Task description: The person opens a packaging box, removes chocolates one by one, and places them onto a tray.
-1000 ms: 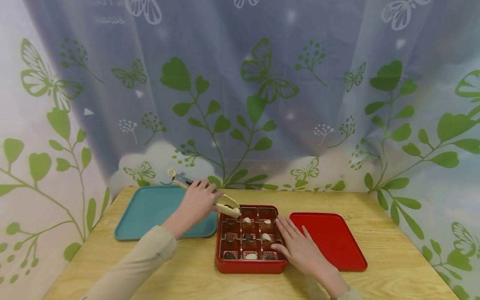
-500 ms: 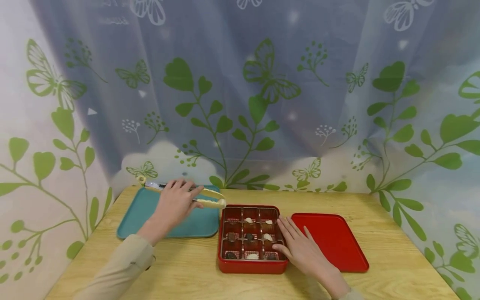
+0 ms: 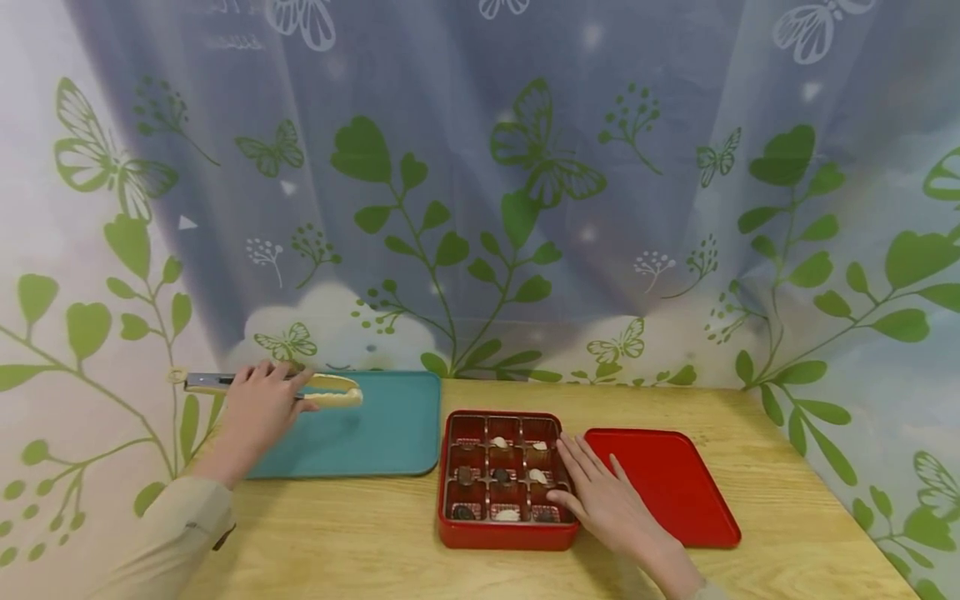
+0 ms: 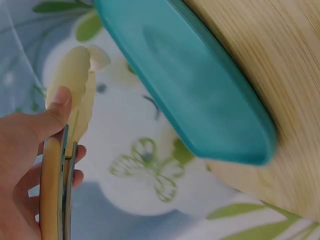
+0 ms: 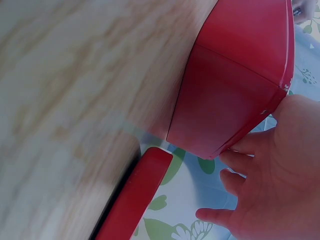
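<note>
At the left of the head view, the left hand (image 3: 258, 404) grips a pair of cream-tipped tongs (image 3: 300, 385), fingers and thumb curled round the handles; the tongs lie roughly level, tips pointing right over the far left corner of the teal tray (image 3: 375, 433). In the left wrist view the thumb presses the tong arms together and the tips appear closed; whether anything sits between them cannot be told. The teal tray rests on the wooden table (image 3: 337, 542), left of centre. Just right of it, in the lower centre of the frame, stands the red box (image 3: 502, 533), divided into nine compartments, several holding dark or pale chocolates (image 3: 501, 475). The right hand (image 3: 607, 500) lies flat with fingers straight against the box's right edge, fingertips over the rim. Immediately right, the red lid (image 3: 675, 483) lies on the table.
</note>
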Demonstrator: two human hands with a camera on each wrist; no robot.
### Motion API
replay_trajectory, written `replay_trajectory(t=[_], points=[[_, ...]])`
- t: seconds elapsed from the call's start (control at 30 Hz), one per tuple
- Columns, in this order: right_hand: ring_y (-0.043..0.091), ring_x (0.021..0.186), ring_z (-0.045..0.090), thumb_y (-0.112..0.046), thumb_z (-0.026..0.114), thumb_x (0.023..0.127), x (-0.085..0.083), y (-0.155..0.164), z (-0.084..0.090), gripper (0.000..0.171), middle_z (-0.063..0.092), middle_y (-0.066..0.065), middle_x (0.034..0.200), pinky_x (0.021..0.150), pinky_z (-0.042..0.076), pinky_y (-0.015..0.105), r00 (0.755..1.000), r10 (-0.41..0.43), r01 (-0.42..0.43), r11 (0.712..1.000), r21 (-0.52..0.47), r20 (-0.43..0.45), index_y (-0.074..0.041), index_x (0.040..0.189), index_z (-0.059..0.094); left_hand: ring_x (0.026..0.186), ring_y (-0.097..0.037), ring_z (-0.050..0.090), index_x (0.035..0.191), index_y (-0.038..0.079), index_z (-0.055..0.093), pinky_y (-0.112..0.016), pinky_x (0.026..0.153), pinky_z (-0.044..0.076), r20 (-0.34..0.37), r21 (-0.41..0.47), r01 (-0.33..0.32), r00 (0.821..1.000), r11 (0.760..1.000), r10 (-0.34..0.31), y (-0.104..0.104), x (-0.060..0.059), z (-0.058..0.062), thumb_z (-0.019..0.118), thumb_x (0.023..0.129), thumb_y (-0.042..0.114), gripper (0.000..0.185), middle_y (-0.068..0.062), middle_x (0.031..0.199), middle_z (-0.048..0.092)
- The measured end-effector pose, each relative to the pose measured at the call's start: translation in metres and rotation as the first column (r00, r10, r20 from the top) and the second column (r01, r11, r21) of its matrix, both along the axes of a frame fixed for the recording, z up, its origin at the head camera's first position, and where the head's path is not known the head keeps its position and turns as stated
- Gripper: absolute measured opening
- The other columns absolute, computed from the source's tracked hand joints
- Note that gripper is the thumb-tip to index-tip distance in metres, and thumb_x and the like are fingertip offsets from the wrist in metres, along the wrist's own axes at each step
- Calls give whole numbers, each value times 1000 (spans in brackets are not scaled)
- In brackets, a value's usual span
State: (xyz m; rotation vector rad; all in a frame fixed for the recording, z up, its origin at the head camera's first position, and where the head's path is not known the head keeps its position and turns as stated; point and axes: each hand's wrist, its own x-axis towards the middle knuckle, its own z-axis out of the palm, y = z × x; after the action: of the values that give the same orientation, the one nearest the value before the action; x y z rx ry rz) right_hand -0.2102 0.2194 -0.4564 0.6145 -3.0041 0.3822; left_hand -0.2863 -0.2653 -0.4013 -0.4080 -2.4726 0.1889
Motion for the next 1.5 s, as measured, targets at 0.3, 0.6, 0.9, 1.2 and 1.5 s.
replay_trajectory(t=[0.3, 0.6, 0.9, 1.2, 1.5], points=[[33, 154, 18, -55, 48, 102, -1, 2, 0, 79, 21, 12, 167, 117, 18, 69, 1000, -5, 5, 1000, -9, 17, -7, 161, 27, 81, -40, 58, 109, 4, 78, -54, 74, 46, -83, 38, -22, 996, 999, 25, -25, -20, -14, 88, 73, 33, 48, -18, 87, 67], [33, 154, 20, -53, 49, 102, -1, 0, -1, 77, 23, 11, 167, 117, 19, 69, 1000, -3, 3, 1000, -17, 3, -7, 160, 28, 84, -43, 58, 103, 1, 75, -54, 73, 44, 57, 12, -114, 992, 993, 113, -29, -36, -16, 88, 75, 34, 46, -22, 86, 64], [33, 154, 20, -53, 49, 102, 0, 0, -1, 77, 23, 11, 167, 116, 20, 69, 1000, 1, -1, 1000, -11, -10, -7, 160, 29, 98, -50, 56, 116, -2, 70, -63, 83, 44, 242, 18, -170, 957, 985, 161, -33, -42, -23, 80, 85, 36, 50, -28, 100, 64], [33, 154, 19, -54, 48, 103, 1, 1, 1, 77, 22, 12, 167, 117, 19, 69, 1000, -2, 2, 1000, -12, 13, -7, 161, 28, 103, -54, 54, 126, -3, 66, -65, 86, 42, 98, 131, -124, 989, 984, 112, -33, -28, -23, 83, 82, 36, 61, -31, 109, 61], [33, 154, 17, -54, 48, 103, 0, 0, 0, 78, 20, 11, 168, 118, 17, 68, 1000, -2, 2, 1000, -10, 21, -7, 161, 26, 103, -49, 57, 134, 4, 65, -61, 83, 45, 16, 103, -20, 1000, 994, 18, -1, 3, -17, 81, 80, 43, 68, -25, 112, 64]])
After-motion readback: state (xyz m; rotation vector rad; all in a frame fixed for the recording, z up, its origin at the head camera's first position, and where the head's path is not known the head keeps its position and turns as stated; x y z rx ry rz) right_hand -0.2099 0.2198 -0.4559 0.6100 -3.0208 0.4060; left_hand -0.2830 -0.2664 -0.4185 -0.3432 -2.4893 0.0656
